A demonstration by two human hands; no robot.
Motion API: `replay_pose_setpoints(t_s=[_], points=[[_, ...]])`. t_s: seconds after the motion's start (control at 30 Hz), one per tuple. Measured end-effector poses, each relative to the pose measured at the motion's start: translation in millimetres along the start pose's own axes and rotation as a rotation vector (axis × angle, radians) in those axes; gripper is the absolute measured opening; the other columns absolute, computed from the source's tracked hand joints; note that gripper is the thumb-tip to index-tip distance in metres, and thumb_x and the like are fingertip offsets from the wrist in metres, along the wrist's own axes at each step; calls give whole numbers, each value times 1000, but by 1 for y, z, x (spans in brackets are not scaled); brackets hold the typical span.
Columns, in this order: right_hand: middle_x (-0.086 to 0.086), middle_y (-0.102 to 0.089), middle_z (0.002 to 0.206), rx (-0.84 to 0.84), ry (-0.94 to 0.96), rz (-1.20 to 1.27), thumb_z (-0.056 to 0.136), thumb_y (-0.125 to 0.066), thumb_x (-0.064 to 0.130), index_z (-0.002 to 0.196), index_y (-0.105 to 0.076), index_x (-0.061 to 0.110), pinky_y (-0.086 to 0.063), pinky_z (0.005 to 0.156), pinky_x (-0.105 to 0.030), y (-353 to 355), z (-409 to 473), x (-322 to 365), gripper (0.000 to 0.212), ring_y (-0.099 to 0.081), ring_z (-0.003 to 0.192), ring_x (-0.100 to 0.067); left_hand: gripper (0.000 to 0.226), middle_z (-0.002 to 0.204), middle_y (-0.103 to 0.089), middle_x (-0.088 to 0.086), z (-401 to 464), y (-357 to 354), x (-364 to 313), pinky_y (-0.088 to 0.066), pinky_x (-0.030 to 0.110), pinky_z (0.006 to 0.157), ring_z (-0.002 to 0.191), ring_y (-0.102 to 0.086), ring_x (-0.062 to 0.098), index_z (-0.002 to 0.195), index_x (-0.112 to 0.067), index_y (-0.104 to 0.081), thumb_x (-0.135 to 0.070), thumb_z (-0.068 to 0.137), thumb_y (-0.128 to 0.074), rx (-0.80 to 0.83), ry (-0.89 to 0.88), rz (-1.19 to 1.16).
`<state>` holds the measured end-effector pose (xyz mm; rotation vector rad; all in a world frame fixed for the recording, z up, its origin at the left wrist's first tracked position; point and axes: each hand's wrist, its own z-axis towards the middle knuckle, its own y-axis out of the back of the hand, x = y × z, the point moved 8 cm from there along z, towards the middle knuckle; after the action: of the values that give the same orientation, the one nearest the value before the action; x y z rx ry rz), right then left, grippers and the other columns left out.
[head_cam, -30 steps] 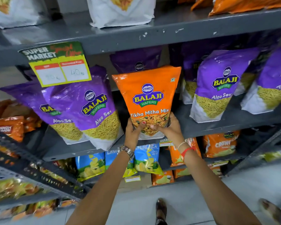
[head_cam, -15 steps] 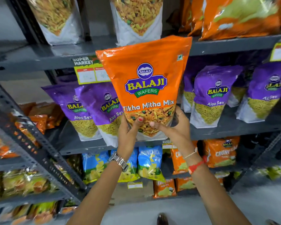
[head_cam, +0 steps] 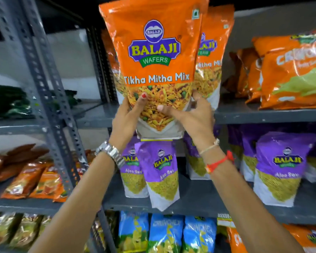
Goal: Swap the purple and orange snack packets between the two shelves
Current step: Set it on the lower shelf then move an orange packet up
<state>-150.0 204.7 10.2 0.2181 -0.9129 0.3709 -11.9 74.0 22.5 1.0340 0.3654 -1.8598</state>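
Note:
I hold an orange Tikha Mitha Mix packet [head_cam: 153,52] upright in front of the upper shelf [head_cam: 263,115]. My left hand [head_cam: 126,121] grips its lower left corner and my right hand [head_cam: 193,117] grips its lower right. Its white base hangs just below the shelf's front edge. Another orange Tikha Mitha Mix packet [head_cam: 213,57] stands on that shelf right behind it. On the lower shelf [head_cam: 199,199] stand several purple Aloo Sev packets, one [head_cam: 161,172] directly under my hands and another [head_cam: 281,167] to the right.
Orange Crunchex bags [head_cam: 290,73] lie at the upper shelf's right end. A perforated grey upright [head_cam: 44,92] separates a left rack with orange-brown packets [head_cam: 29,178]. Blue Crunchex bags [head_cam: 166,232] fill the shelf below.
Both hands have lifted the orange packet from the purple packets' shelf up to the level of the shelf above. My view has tilted upward with it.

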Motion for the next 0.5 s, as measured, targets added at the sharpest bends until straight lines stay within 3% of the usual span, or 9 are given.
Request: replay_pose_setpoints(t_s=[0.03,0.1,0.13,0.2,0.3,0.37,0.5], points=[[11,-74,99,-8,5,9,25,-74,81,105,-63,29,-55,87,-44,-10,11,7,96,-69,96,-16,57,120,-62,-11,12,5,-5,-49,37,98,102,-62,8,123,-35,-51,-67,75,-50,1,4,1],[12,-73,94,9,-9,13,31,-80,72,98,-65,27,-56,84,-38,-31,29,18,82,-69,92,-16,44,114,-59,-7,36,16,-11,-53,11,72,84,-58,0,128,-23,-47,-44,89,-47,-15,17,-15],[13,-72,91,28,-23,14,37,-84,65,93,-65,26,-55,82,-35,-41,38,22,70,-69,90,-16,41,112,-58,-4,48,22,-11,-50,5,59,79,-56,-2,128,-18,-45,-37,91,-46,-25,36,-30],[11,-72,91,49,-49,20,42,-86,58,89,-65,27,-55,81,-34,-61,55,24,61,-69,89,-17,42,118,-59,-1,72,32,-6,-49,7,53,81,-58,0,128,-14,-45,-34,92,-47,-15,79,-39],[3,-75,101,81,-65,24,41,-84,62,99,-66,24,-55,85,-36,-89,78,25,71,-69,93,-21,41,121,-58,1,99,47,2,-48,21,60,86,-58,10,123,-14,-45,-38,91,-47,-21,165,-22],[0,-73,105,115,-77,27,47,-85,58,102,-65,22,-51,81,-30,-105,89,24,69,-67,95,-21,34,121,-56,3,113,53,8,-48,32,75,94,-56,17,118,-19,-44,-39,91,-47,-28,186,-19],[3,-64,93,182,-98,30,53,-86,50,98,-61,21,-42,73,-24,-125,97,13,59,-60,86,-17,45,131,-57,9,125,62,31,-47,46,94,113,-57,28,125,-17,-45,-42,88,-50,-35,217,0]])
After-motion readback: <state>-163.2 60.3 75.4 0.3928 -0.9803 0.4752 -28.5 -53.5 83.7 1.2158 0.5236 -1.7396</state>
